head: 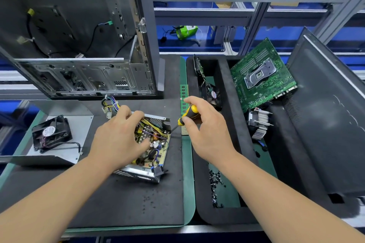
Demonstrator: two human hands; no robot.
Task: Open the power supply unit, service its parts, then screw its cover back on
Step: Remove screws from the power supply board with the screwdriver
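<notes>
The power supply unit lies open on the black mat, its circuit board and yellow wires exposed. My left hand rests over the board, fingers curled on its far edge and the wire bundle. My right hand grips a yellow-and-black screwdriver, whose tip points at the unit's right edge. The removed cover, a grey metal sheet, lies at the left with the black fan on it.
An empty computer case stands at the back left. A black foam tray at the right holds a motherboard, a heatsink, a small fan and several loose screws. A RAM stick lies between mat and tray.
</notes>
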